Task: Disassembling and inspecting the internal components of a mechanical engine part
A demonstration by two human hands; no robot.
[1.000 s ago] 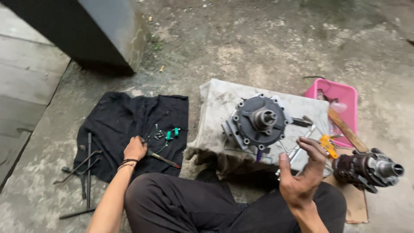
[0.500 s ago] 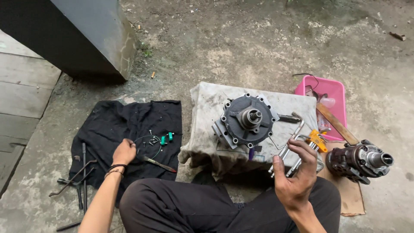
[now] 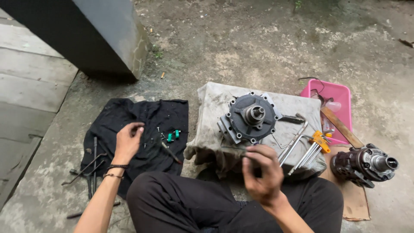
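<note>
Round black compressor plate [image 3: 251,116], ringed with bolts and with a metal shaft stub at its centre, sits on the grey cloth-covered block [image 3: 215,108] right in front of your knees. Your right hand [image 3: 261,170] hovers just below it, fingers curled in around something slim and dark (too small to say what it is), knuckles toward the camera. Your left hand [image 3: 127,142] is out over the black cloth [image 3: 120,125] on the ground, fingers bent and pinched close at the tips; I cannot tell whether it has anything between them. Just beside it on that cloth lie two small green pieces [image 3: 173,135], a few scattered screws and a dark-handled screwdriver [image 3: 170,152]. At the cloth's left edge, long metal rods and wrenches [image 3: 88,166] lie on the concrete. To the right of the plate, a set of hex keys in an orange holder [image 3: 317,144] rests on the block's edge, with a pink tray [image 3: 340,92] behind it. Further right, a second cylindrical compressor body [image 3: 364,166] lies on its side on brown cardboard [image 3: 351,198].
</note>
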